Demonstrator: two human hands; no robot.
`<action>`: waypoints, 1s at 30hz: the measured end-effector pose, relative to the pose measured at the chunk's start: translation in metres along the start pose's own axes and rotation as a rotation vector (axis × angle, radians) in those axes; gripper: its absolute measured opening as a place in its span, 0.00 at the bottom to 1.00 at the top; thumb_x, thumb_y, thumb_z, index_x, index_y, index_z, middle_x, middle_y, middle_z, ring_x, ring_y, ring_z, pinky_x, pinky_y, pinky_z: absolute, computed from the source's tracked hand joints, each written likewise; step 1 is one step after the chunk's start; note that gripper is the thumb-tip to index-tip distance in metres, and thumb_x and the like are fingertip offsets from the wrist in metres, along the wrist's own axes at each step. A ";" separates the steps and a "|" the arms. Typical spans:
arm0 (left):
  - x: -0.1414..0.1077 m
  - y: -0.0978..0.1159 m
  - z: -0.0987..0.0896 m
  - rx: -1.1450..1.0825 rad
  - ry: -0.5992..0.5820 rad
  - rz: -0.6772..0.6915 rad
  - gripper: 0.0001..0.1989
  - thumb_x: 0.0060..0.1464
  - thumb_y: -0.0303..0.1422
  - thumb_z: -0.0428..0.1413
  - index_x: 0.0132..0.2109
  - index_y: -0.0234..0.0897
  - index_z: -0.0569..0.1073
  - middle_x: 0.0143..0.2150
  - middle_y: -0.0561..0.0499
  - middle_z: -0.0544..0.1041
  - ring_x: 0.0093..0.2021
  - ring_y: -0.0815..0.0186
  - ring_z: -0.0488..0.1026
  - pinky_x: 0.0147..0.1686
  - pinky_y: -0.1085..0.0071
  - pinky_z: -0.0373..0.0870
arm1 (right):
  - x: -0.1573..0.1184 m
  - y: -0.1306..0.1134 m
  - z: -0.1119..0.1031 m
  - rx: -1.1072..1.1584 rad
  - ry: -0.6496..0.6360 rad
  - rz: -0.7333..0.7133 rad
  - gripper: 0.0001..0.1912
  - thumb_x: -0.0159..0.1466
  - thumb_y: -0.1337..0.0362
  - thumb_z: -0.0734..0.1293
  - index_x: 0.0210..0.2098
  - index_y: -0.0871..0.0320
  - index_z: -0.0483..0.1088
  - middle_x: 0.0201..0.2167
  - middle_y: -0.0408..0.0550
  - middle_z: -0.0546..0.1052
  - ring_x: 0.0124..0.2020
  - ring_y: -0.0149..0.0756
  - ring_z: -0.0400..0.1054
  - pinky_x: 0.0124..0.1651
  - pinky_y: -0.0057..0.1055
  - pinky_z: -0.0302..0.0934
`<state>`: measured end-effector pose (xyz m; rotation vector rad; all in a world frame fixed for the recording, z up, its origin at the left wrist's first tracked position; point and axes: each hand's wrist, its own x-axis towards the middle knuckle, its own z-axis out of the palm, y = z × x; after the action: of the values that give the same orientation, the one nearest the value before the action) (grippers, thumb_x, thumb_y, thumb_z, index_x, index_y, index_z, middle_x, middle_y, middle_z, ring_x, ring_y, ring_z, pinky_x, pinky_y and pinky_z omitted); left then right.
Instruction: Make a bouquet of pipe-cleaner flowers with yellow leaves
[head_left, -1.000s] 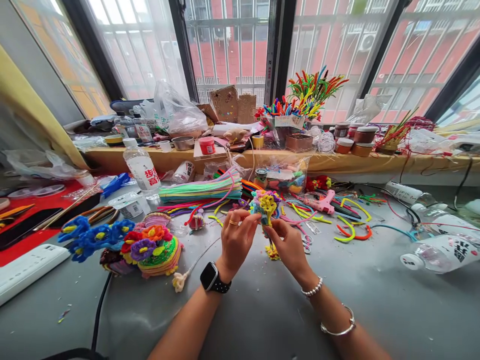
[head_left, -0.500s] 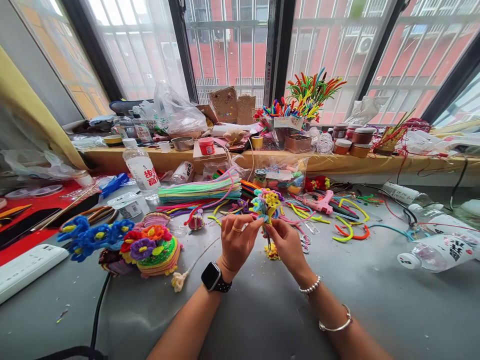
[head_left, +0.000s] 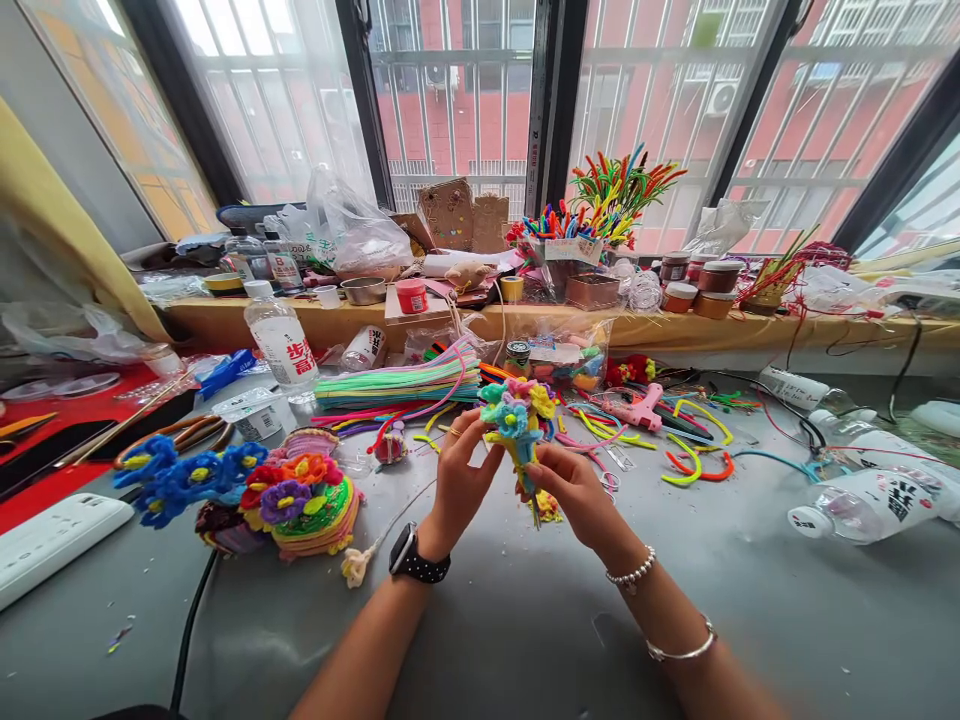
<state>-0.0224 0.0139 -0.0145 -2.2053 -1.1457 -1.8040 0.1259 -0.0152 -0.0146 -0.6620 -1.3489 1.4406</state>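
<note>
A small bouquet of blue, yellow and pink fuzzy flowers (head_left: 517, 415) is held upright above the grey table (head_left: 480, 640). My right hand (head_left: 581, 490) pinches its lower part from the right, with thin stems poking out below. On the other side, my left hand (head_left: 461, 470) has its fingertips against the blue and yellow petals, thumb and fingers curved around the left edge. A yellow fuzzy piece (head_left: 549, 506) lies behind the stems. Left of my hands are blue flowers (head_left: 187, 475) and a round multicoloured piece with flowers (head_left: 311, 505).
Pastel fuzzy sticks (head_left: 397, 380) are bundled behind my hands. A pink glue gun (head_left: 637, 408) and loose coloured sticks lie right of them. Bottles (head_left: 870, 505) rest at the far right, a power strip (head_left: 56, 545) at the left. Jars and bags crowd the sill (head_left: 330, 320).
The bouquet has turned and tilted so its blue flowers face me more. My left hand has shifted slightly left and opened wider around it; my right hand grips the lower part.
</note>
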 end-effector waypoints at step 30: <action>0.002 0.012 0.004 -0.612 -0.434 -0.505 0.12 0.48 0.36 0.53 0.40 0.35 0.73 0.40 0.45 0.75 0.40 0.63 0.72 0.39 0.68 0.69 | 0.005 0.006 -0.006 -0.618 0.432 -0.244 0.09 0.57 0.59 0.62 0.31 0.59 0.66 0.26 0.47 0.73 0.27 0.34 0.67 0.33 0.31 0.62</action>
<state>-0.0119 0.0082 -0.0098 -2.9826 -1.4933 -2.1506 0.1277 -0.0076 -0.0206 -1.0893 -1.4582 0.6211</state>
